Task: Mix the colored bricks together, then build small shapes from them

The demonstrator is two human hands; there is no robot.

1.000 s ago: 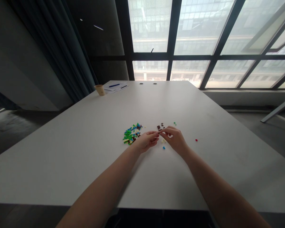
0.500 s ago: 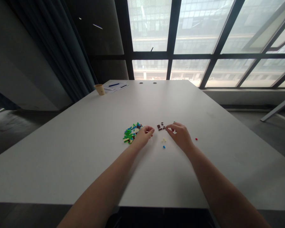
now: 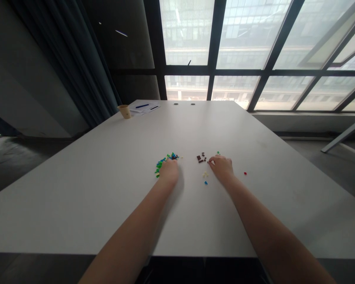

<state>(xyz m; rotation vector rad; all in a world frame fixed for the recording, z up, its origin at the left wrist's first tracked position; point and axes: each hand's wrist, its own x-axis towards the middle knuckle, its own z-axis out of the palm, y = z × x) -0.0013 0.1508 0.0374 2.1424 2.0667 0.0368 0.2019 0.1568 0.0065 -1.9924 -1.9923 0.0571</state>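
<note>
My left hand point(image 3: 169, 171) lies over the near right part of a mixed pile of small building bricks point(image 3: 159, 165), mostly green with blue, cream and dark brown among them. Its fingers point down into the pile and are hidden from me. My right hand point(image 3: 222, 166) is at the table, thumb and forefinger pinched on a tiny dark brown brick point(image 3: 208, 162). Just left of those fingertips is a loose group of dark brown bricks point(image 3: 198, 157). Nearer to me lie several cream bricks point(image 3: 205, 174) and one blue brick point(image 3: 206, 183).
A red brick point(image 3: 245, 173) sits right of my right hand, and a green brick point(image 3: 218, 152) beyond it. On the white table point(image 3: 106, 189), a tan cup point(image 3: 124, 111) stands at the far left beside papers with a blue pen point(image 3: 142, 106).
My left hand has moved left and down onto the brick pile. My right hand has shifted slightly, still pinched beside the brown group, and the green brick beyond it shows more fully.
</note>
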